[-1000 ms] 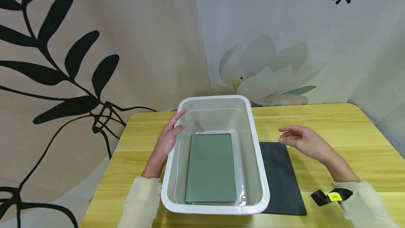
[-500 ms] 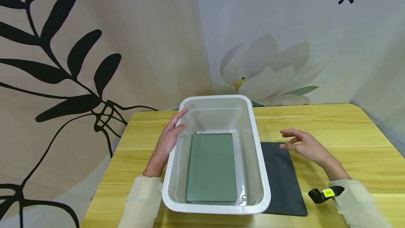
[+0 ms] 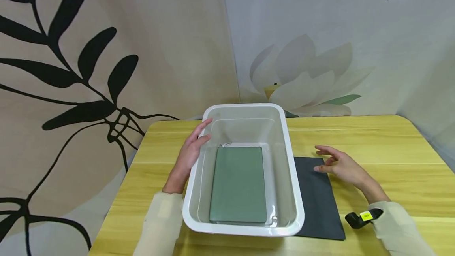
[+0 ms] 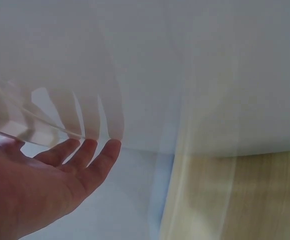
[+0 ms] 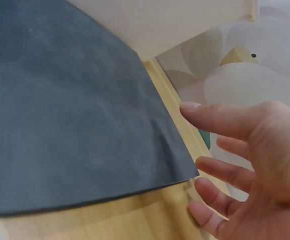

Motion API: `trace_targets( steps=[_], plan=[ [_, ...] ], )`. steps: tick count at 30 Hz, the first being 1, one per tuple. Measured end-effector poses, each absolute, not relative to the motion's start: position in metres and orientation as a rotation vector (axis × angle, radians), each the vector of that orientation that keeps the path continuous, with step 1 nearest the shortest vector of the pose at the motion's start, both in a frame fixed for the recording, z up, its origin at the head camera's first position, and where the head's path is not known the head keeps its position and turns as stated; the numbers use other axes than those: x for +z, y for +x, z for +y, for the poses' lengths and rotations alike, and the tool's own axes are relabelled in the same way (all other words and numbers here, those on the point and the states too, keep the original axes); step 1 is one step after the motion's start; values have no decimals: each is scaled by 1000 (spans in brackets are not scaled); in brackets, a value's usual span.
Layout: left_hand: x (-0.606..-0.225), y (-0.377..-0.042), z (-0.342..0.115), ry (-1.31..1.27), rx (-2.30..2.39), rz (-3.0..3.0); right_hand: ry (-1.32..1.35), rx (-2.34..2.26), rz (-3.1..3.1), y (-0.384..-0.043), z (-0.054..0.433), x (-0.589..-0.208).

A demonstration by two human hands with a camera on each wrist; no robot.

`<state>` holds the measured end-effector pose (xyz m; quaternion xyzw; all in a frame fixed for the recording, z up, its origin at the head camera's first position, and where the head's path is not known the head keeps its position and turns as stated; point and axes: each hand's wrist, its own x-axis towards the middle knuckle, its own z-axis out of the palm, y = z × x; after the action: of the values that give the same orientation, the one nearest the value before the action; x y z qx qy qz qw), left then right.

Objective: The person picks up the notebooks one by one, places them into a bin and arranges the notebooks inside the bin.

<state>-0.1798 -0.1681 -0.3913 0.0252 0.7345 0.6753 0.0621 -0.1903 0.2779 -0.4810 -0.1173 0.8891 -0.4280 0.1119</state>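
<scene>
A white rectangular plastic tub (image 3: 298,204) stands on the table. Inside, on its floor, lies a flat green rectangle that looks like a notebook (image 3: 239,185). My left hand (image 3: 190,151) holds the tub's left side, thumb at the rim; in the left wrist view its fingertips (image 4: 114,145) meet the outer wall. A dark grey flat rectangle, notebook-like (image 3: 318,204), lies right of the tub, whose side covers its left part. My right hand (image 3: 343,167) hovers at its far right corner with loosely bent fingers, thumb over the edge, holding nothing.
The wooden table (image 3: 401,149) extends right of the dark rectangle and left of the tub. Behind its far edge hangs a pale curtain (image 3: 320,19) printed with a flower and dark leaves. A black strap with a yellow label (image 3: 366,215) sits at the right cuff.
My right hand has shifted slightly down and left, to the dark rectangle's corner, its thumb and fingers spreading apart. My left hand keeps its hold on the tub. The head view has tilted slightly.
</scene>
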Motion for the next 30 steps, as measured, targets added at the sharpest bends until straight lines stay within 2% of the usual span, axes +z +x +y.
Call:
trace_targets(
  steps=[30],
  plan=[
    [-392,-180,-168,75,2039,2219,-440,-1302,2620,-185,286,-502]
  ],
)
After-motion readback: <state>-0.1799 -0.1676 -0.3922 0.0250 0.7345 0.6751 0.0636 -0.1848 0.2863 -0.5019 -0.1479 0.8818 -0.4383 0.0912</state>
